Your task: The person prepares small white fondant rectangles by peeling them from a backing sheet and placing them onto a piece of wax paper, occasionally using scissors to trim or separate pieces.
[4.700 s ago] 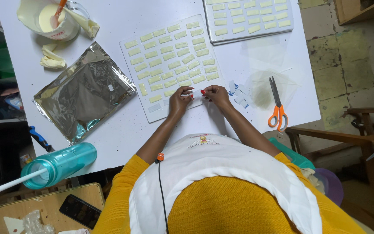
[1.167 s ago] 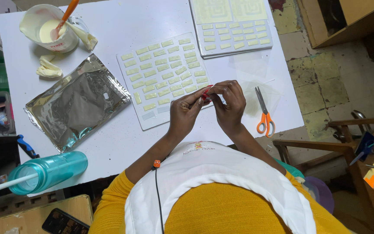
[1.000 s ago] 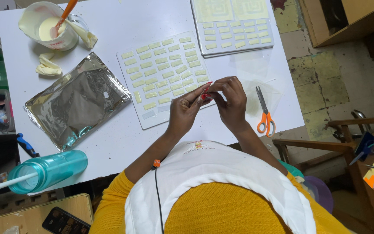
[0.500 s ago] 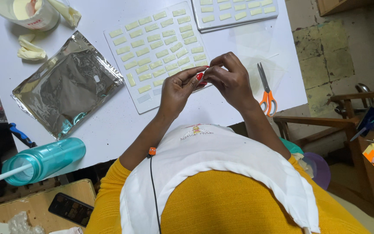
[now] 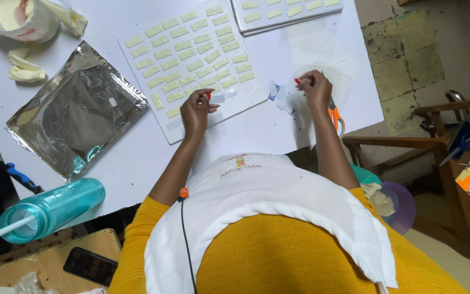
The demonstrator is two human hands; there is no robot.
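My left hand [image 5: 196,111] rests on the lower edge of a white sheet [image 5: 153,90] covered with rows of small pale yellow rectangles. Its fingers pinch a small clear strip [image 5: 221,97] lying over that sheet. My right hand [image 5: 315,90] is out to the right, fingertips on a pile of clear plastic film and small scraps [image 5: 279,93] on the white table [image 5: 137,158]. Orange-handled scissors [image 5: 335,117] lie partly under that hand's wrist.
A second sheet of yellow pieces [image 5: 284,11] lies at the far edge. A silver foil pouch [image 5: 74,111], crumpled gloves [image 5: 24,68] and a white tub [image 5: 17,19] sit to the left. A teal bottle [image 5: 50,209] lies at the near left corner. A wooden chair [image 5: 441,141] stands right.
My hands were together over the near edge of the sheet, working a small piece. They have parted: the left went to the sheet, the right went out to the film pile.
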